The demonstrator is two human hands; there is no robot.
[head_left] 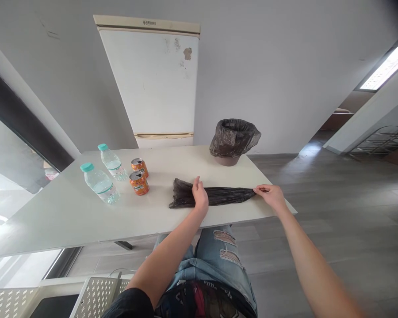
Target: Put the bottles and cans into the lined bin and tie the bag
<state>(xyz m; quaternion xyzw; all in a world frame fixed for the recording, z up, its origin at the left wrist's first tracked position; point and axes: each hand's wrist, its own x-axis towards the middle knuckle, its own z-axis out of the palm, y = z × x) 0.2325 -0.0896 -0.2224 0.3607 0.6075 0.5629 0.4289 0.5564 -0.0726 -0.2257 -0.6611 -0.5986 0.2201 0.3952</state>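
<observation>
A black plastic bag (228,195) lies stretched lengthwise across the white table, gathered into a narrow strip. My left hand (200,194) rests flat on it near its wider, crumpled left end, fingers straight. At the right end, my right hand (269,194) pinches the bag's tip between thumb and fingers, close to the table's right edge. Behind the bag stands a small brown bin (227,160), lined with another black bag (234,137) folded over its rim.
Two orange cans (139,183) and two clear bottles with teal caps (102,184) stand on the left half of the table (69,216). A white refrigerator (155,79) is beyond the far edge. White perforated baskets (94,297) sit below, at lower left.
</observation>
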